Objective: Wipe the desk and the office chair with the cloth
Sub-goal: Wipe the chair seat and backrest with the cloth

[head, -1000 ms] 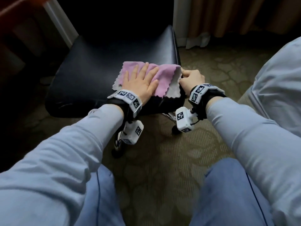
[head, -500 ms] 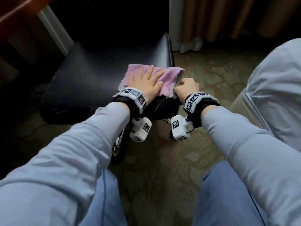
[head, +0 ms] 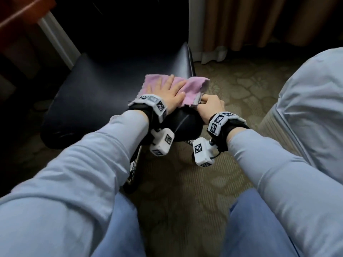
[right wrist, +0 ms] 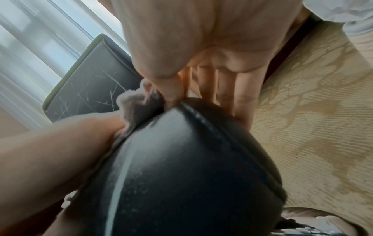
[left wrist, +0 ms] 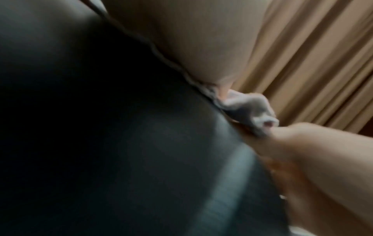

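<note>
1. My left hand [head: 167, 94], fingers flat, presses the pink cloth [head: 191, 89] onto the chair seat [head: 104, 93].
2. My right hand [head: 210, 105] pinches the cloth's corner beside it, at the seat edge (steadying).
3. I keep even pressure, overlapping strokes.

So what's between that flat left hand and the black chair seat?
The pink cloth. In the head view the left hand presses flat on it, spread over the seat, while the right hand grips the chair's edge beside it.
</note>
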